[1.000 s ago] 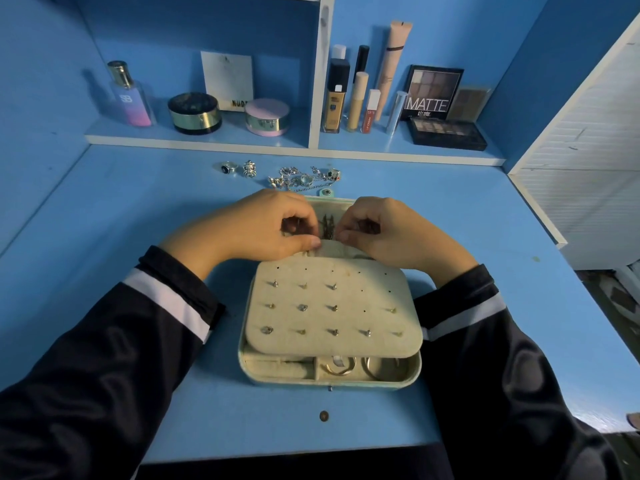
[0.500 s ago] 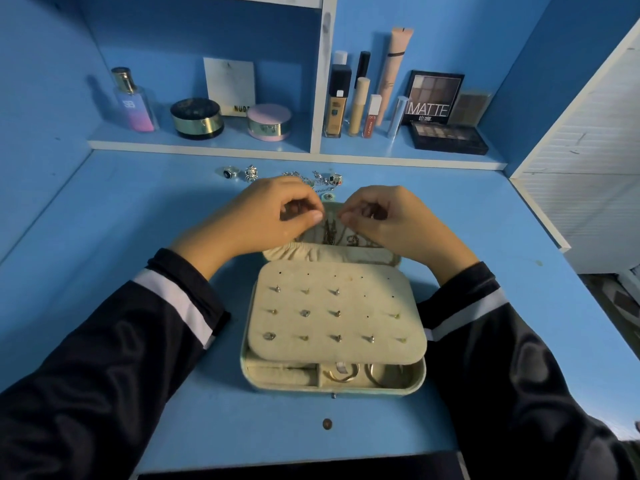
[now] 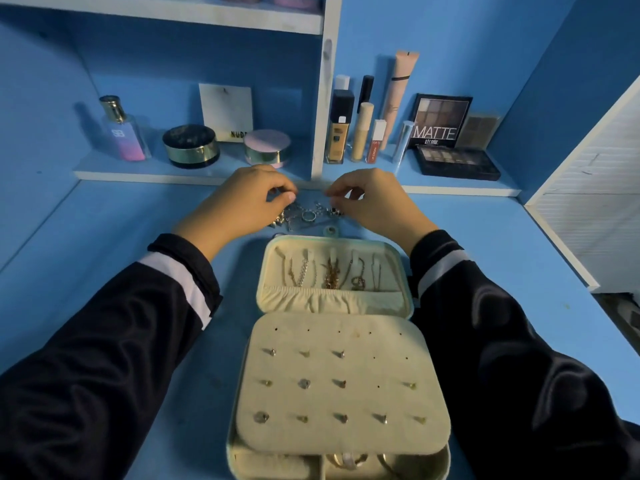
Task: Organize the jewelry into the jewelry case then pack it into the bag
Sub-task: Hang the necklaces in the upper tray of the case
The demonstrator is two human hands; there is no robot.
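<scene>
Pinches from our left hand (image 3: 242, 202) and right hand (image 3: 370, 202) close on tangled silver jewelry (image 3: 306, 214) at upper centre, picking pieces for the open cream case (image 3: 332, 301) below.

**Desk Tally**

One jewelry case (image 3: 332, 303) at lower centre holds twelve stud earrings (image 3: 304, 383) on its panel (image 3: 391, 372) (three, four and five by row). Two hands at upper centre: left hand (image 3: 242, 202), right hand (image 3: 374, 202). Upper left: one perfume bottle (image 3: 124, 136), two round jars (image 3: 191, 147).
</scene>
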